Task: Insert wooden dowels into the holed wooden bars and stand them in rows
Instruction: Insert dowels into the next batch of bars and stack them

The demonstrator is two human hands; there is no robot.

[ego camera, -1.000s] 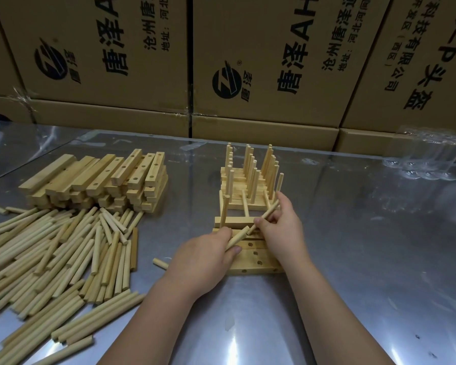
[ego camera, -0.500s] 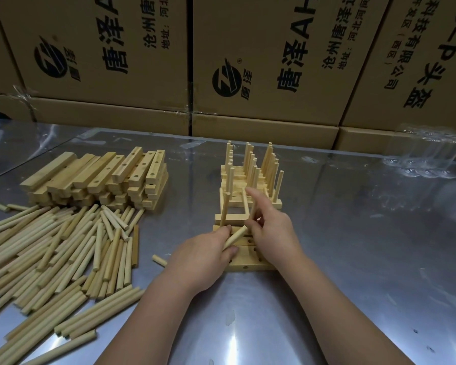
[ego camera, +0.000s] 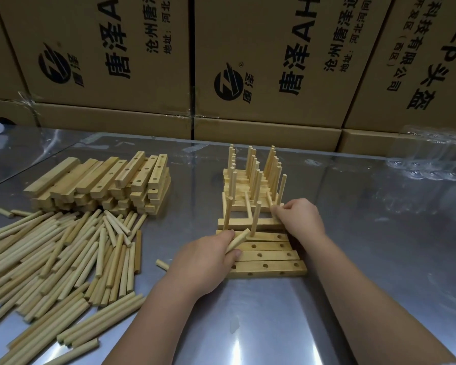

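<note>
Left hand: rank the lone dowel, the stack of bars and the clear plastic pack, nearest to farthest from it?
From the left hand:
1. Lone dowel, just to its left.
2. Stack of bars, back left.
3. Clear plastic pack, far back right.

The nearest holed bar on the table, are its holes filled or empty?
Empty: the nearest bar lies flat, its visible holes dark and open, nothing standing in them.

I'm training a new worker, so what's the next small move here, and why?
Probably push the leaning dowel that the right hand pinches upright into the bar: its other two dowels stand, and the left hand holds a spare dowel ready.
</note>
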